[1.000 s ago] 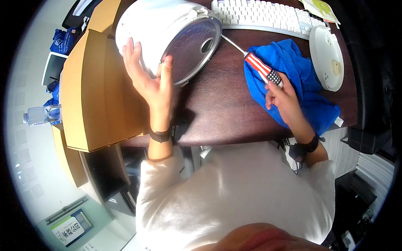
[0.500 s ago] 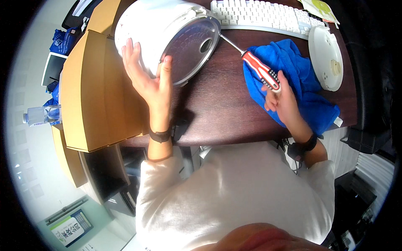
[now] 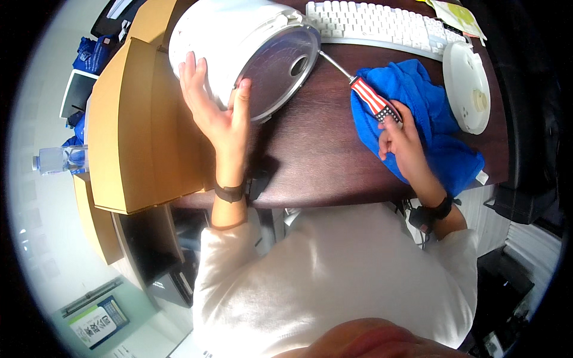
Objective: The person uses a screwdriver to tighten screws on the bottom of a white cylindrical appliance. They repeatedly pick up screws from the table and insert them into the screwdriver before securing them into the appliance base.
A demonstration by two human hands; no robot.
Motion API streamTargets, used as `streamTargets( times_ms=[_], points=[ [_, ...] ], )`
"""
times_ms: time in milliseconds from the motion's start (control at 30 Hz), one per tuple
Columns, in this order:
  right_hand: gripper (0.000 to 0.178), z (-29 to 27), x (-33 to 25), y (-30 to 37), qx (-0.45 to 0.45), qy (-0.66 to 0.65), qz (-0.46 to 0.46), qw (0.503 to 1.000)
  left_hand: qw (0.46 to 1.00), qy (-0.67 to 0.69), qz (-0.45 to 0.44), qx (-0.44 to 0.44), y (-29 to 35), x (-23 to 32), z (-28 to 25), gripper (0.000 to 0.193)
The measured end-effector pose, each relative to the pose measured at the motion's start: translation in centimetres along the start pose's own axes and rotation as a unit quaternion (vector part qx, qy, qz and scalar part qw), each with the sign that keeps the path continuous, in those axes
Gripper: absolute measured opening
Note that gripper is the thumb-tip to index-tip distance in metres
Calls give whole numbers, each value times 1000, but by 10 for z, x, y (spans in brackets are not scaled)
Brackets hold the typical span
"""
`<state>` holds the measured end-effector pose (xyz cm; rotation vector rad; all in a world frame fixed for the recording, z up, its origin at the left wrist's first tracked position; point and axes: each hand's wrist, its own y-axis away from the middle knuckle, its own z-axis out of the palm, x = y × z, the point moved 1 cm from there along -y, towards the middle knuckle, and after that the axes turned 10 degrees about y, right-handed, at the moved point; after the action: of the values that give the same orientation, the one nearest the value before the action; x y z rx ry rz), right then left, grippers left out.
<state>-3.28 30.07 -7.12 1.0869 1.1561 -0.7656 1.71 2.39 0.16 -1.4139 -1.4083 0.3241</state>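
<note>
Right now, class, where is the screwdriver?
In the head view, the screwdriver lies right of centre on the dark desk, handle at the right hand over the blue cloth.

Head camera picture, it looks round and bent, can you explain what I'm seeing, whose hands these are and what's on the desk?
The camera sits on a person's head and looks down, and its wide lens bends the edges. Both arms rising from below belong to that person. The left hand steadies a white cooker tipped on its side on the dark desk. The right hand holds a screwdriver with a red-and-white striped handle, its tip toward the cooker's metal underside. Under that hand lies a blue cloth. A white keyboard and a round white lid lie behind, and a cardboard box stands at the left.
</note>
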Motion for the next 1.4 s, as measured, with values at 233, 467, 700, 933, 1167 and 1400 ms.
streamTargets(
  times_ms=[233,467,700,933,1167,1400],
  points=[
    [32,-12,-2,-5,-65,-49,69,994,1000,2,-4,5,1,-1,-2,56],
    [28,-4,-3,-1,-24,-4,4,1000,1000,4,-5,3,0,-1,-1,55],
    [24,-16,-6,-7,-75,-51,62,994,1000,-8,-1,1,1,0,-2,56],
    [26,-35,-26,1,-37,-18,12,999,1000,-6,-3,7,3,-1,-3,56],
    [36,-59,-41,18,68,201,-175,961,1000,12,18,14,2,-7,-7,64],
    [47,-56,-20,15,39,577,-351,736,999,19,-43,-15,25,9,-29,76]
  ],
)
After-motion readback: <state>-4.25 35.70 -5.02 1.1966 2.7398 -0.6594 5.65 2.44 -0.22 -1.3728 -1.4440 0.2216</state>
